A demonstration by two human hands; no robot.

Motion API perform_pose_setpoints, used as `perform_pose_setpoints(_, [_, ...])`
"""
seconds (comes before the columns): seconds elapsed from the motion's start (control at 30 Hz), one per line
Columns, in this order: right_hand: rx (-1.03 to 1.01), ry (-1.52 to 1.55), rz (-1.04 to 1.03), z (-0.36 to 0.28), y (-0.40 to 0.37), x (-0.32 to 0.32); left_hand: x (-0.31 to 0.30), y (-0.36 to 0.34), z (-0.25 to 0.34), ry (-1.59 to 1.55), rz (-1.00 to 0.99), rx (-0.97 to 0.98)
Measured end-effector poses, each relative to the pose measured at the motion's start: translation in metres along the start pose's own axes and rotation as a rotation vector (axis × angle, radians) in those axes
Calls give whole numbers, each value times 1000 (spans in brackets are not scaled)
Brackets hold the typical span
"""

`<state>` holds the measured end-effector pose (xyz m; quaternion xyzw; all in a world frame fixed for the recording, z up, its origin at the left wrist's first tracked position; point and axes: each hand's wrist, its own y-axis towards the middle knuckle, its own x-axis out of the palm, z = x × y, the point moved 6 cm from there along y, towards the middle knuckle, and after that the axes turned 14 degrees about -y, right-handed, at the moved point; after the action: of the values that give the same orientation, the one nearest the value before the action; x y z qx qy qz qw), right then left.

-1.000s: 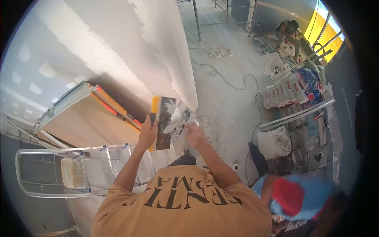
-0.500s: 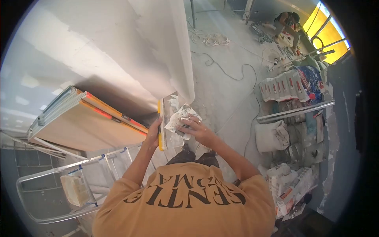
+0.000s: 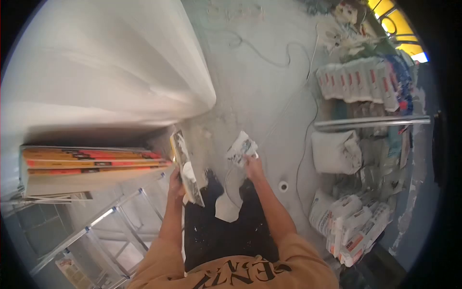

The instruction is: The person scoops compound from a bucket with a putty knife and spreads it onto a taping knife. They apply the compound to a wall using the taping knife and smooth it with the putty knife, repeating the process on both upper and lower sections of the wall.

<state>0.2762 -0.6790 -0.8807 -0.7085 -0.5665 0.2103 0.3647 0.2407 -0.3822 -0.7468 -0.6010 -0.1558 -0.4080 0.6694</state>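
My left hand (image 3: 176, 183) is closed around a long, wide skimming blade (image 3: 193, 186), which is tilted on edge and carries white filler (image 3: 186, 169) along its face. To the right, my right hand (image 3: 254, 169) grips a squarish putty knife (image 3: 240, 148) from below, its face smeared with white and grey filler. A gap separates the two tools, and the knife's handle is hidden in the fingers. Both are held in front of my dark trousers (image 3: 231, 243), above the dusty floor.
A white plastered wall with a rounded corner (image 3: 204, 98) rises at upper left. Stacked boards (image 3: 96, 178) and an aluminium ladder (image 3: 103, 214) stand at left. Paper sacks (image 3: 353, 79), a metal bar (image 3: 373, 123) and a white bag (image 3: 334, 151) lie at right. Cables (image 3: 308, 113) cross the floor.
The putty knife was close against the skimming blade; now the two are apart, with my right hand farther right. The view has tilted down and turned, showing more of my legs.
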Motion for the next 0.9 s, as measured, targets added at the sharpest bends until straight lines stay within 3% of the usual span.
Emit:
perform_pose_setpoints(0.03, [-23, 271, -37, 41, 17, -9, -27, 12, -17, -60, 89, 2])
perform_pose_setpoints(0.07, [13, 273, -17, 78, 27, -17, -65, 34, -33, -95, -1, -20])
perform_pose_setpoints(0.1, [13, 385, -6, 103, 36, -18, -78, 42, -52, -43, 111, -3])
perform_pose_setpoints(0.13, [6, 495, -1, 121, 52, -21, -98, 59, -72, -44, 70, -47])
perform_pose_setpoints(0.23, [66, 392, 24, 143, 16, -28, -151, 50, -118, -86, 71, -177])
perform_pose_setpoints(0.27, [110, 367, 22, 140, -5, -28, -157, 34, -128, -80, 252, -165])
perform_pose_setpoints(0.3, [119, 377, 20, 149, -14, -32, -169, 21, -139, -146, 166, -215])
perform_pose_setpoints(0.33, [139, 402, 26, 159, -24, -40, -155, -2, -143, -113, 219, -204])
perform_pose_setpoints(0.37, [159, 430, 36, 168, -37, -45, -142, -21, -149, -180, 146, -242])
perform_pose_setpoints(0.43, [185, 481, 45, 157, -78, -46, -131, -46, -164, -388, -165, -340])
perform_pose_setpoints(0.6, [244, 515, 47, 185, -169, -54, -83, -107, -200, -534, -183, -442])
perform_pose_setpoints(0.7, [383, 542, 123, 189, -223, -66, -75, -128, -207, -527, -137, -500])
perform_pose_setpoints(0.77, [356, 474, 80, 181, -220, -80, -64, -119, -204, -417, -197, -517])
perform_pose_setpoints(0.9, [273, 513, 159, 144, -167, -115, -31, -94, -167, -297, -182, -337])
